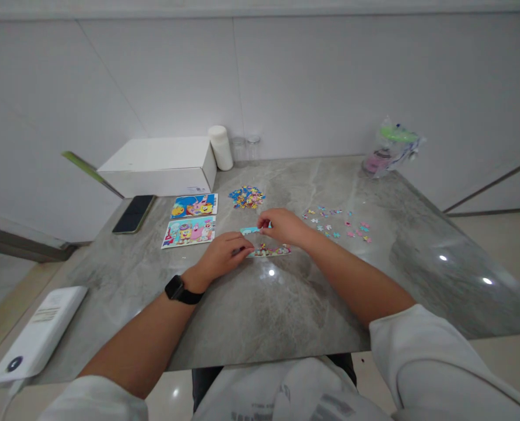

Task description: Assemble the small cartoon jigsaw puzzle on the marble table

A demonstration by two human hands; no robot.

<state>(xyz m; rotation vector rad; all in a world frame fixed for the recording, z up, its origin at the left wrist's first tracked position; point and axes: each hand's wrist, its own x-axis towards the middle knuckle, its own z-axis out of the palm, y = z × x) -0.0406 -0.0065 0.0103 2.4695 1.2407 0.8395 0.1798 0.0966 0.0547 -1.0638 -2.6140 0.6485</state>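
Note:
My left hand [222, 253], with a black watch on its wrist, rests on the grey marble table [286, 304], fingers curled against the left end of a short joined strip of jigsaw pieces [272, 251]. My right hand [281, 225] is curled just behind it, pinching a light blue strip of pieces [250, 230]. A heap of loose pieces [246, 197] lies beyond the hands. Scattered single pieces [336, 225] lie to the right. Two cartoon picture cards [191, 219] lie to the left.
A black phone [134, 213] lies left of the cards. A white box [159, 165], a white cylinder [221, 147] and two clear jars [246, 148] stand at the back. A plastic bag [391, 151] sits back right. A white device [38, 333] lies at the front left edge.

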